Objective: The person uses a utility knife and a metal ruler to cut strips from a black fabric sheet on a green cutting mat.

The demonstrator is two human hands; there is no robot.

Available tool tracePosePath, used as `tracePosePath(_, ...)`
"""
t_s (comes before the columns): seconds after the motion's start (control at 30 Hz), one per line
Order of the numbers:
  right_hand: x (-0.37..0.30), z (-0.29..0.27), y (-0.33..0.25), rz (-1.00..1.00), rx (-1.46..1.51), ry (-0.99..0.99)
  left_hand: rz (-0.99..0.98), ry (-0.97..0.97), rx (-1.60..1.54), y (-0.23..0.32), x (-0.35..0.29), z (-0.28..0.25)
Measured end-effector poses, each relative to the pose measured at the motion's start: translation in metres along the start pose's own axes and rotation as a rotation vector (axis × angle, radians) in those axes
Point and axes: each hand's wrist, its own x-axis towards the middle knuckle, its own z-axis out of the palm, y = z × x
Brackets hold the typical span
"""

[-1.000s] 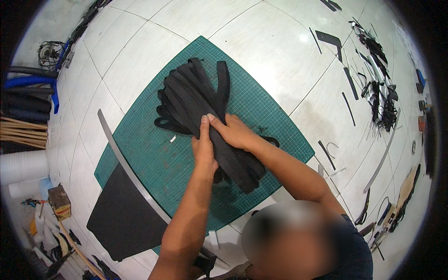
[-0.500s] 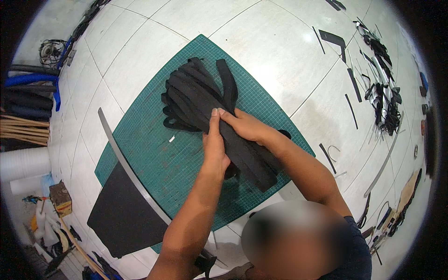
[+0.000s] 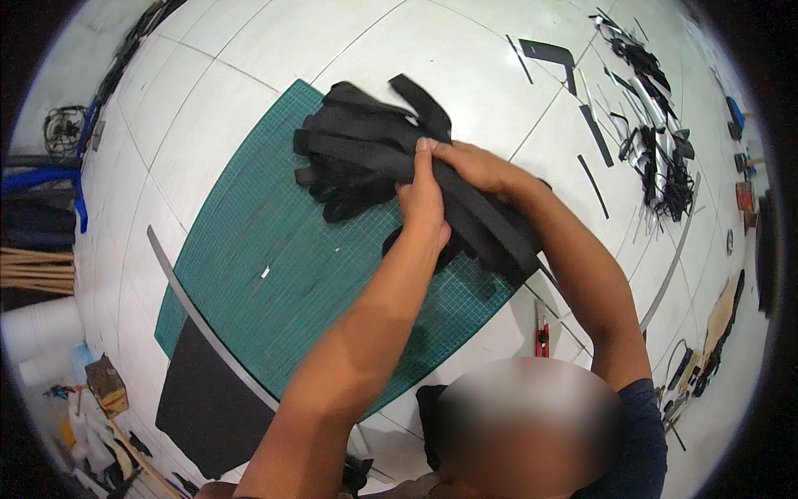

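Note:
A thick bundle of black strips (image 3: 357,154), fabric-like and of many lengths, is held up over the far right part of the green cutting mat (image 3: 241,241). My left hand (image 3: 424,200) wraps its near side, thumb on top. From the right, my right hand (image 3: 478,166) closes round the same bundle, its thumb meeting the left thumb. Strip ends fan out loosely beyond my hands to the upper left, and one strip sticks up apart. The other ends hang toward the lower right. My fingers underneath are hidden by the strips.
A curved-looking metal ruler (image 3: 208,324) lies across the mat's left edge and a black sheet (image 3: 204,399). A red cutter knife (image 3: 542,337) rests on the tiles near me. Black and silver scraps (image 3: 665,158) are heaped at right; white rolls (image 3: 41,333) stand at left.
Both hands have carried the bundle to the right and a little farther away across the mat. The red cutter knife now shows. The view has shifted as well.

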Motion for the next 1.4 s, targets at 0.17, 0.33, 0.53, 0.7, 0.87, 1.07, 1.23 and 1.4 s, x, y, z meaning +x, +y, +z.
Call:
tracePosePath(0.17,0.011,-0.057,0.016,-0.102,0.025,0.085,0.011,-0.249,0.087,-0.009,0.031,0.053)
tracePosePath(0.33,0.021,-0.089,0.037,-0.141,-0.33,0.352,-0.037,-0.347,0.145,-0.018,0.061,0.072)
tracePosePath(0.53,0.044,-0.097,0.056,-0.1,-0.687,0.455,0.055,-0.298,0.388,-0.016,0.066,0.085)
tracePosePath(0.7,0.032,-0.094,0.035,-0.03,-0.55,0.436,0.046,-0.128,0.708,0.009,0.055,0.075)
tracePosePath(0.87,0.018,-0.097,0.036,0.028,-0.191,0.533,0.014,-0.007,0.652,0.024,0.041,0.044)
tracePosePath(1.07,-0.034,-0.109,0.035,0.136,-0.354,0.498,0.503,-0.159,1.515,0.005,-0.007,0.018)
tracePosePath(1.23,-0.052,-0.1,0.056,0.172,-0.375,0.568,0.125,-0.32,1.524,0.01,-0.021,0.043)
tracePosePath(1.4,-0.048,-0.105,0.079,0.145,-0.15,0.562,-0.091,-0.264,1.015,-0.022,-0.027,0.057)
